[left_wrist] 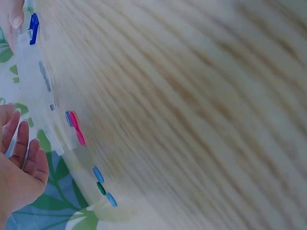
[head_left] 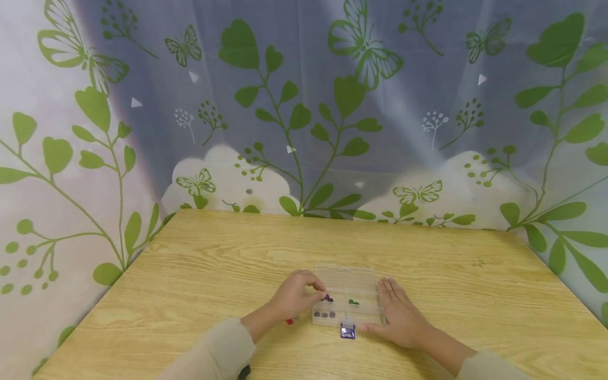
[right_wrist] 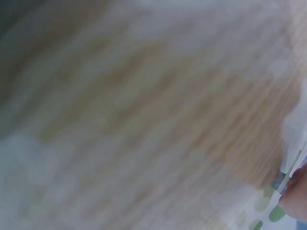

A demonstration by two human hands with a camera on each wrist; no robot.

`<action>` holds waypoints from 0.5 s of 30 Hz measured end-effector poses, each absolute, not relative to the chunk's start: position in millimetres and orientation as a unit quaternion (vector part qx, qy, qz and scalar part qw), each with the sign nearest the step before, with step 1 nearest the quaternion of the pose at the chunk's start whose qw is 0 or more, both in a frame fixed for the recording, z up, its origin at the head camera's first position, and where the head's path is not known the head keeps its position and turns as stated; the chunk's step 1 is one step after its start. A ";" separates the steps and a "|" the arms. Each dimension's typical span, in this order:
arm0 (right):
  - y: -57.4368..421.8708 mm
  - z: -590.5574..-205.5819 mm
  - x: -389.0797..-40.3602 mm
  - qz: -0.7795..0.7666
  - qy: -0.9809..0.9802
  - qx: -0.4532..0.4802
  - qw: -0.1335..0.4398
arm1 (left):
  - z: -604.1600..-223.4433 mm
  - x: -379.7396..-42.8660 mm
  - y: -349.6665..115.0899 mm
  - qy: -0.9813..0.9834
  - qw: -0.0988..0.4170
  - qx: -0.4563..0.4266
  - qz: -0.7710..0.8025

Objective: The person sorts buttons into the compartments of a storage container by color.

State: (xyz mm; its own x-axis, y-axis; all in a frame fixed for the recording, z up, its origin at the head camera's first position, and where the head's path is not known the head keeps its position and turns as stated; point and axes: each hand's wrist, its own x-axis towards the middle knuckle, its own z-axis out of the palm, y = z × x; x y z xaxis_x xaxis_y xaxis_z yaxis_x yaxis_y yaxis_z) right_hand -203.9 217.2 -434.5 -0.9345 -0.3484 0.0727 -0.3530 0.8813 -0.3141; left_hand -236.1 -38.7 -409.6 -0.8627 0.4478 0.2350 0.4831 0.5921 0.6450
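Observation:
A clear plastic box [head_left: 349, 316] lies on the table with its transparent lid [head_left: 345, 278] laid back and a blue latch [head_left: 348, 331] at its front. Small flat pieces resembling buttons sit in its compartments: dark purple pieces [head_left: 329, 298] at back left, green pieces [head_left: 353, 302] at back right, grey-blue pieces [head_left: 325, 314] at front left. My left hand [head_left: 298, 293] bends over the purple pieces, thumb and forefinger close together; whether a piece is between them is not visible. My right hand [head_left: 404, 319] rests with extended fingers along the box's right side, thumb near the front edge.
Left of the box, pink pieces [left_wrist: 77, 129] and several blue and green pieces [left_wrist: 100, 188] lie on the wooden table [head_left: 214, 264], partly hidden by my left arm in the head view. A patterned curtain [head_left: 304, 105] hangs behind the table.

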 end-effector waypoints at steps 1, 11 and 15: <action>217.2 -434.9 -204.0 0.163 -0.970 0.182 0.008 | -409.9 -236.3 -39.9 -0.890 0.023 -0.260 -0.373; 217.4 -435.7 -204.9 0.158 -0.970 0.184 0.008 | -411.3 -236.9 -51.9 -0.883 0.023 -0.261 -0.390; 217.4 -435.7 -205.0 0.160 -0.970 0.182 0.005 | -412.7 -237.0 -57.7 -0.879 0.021 -0.259 -0.399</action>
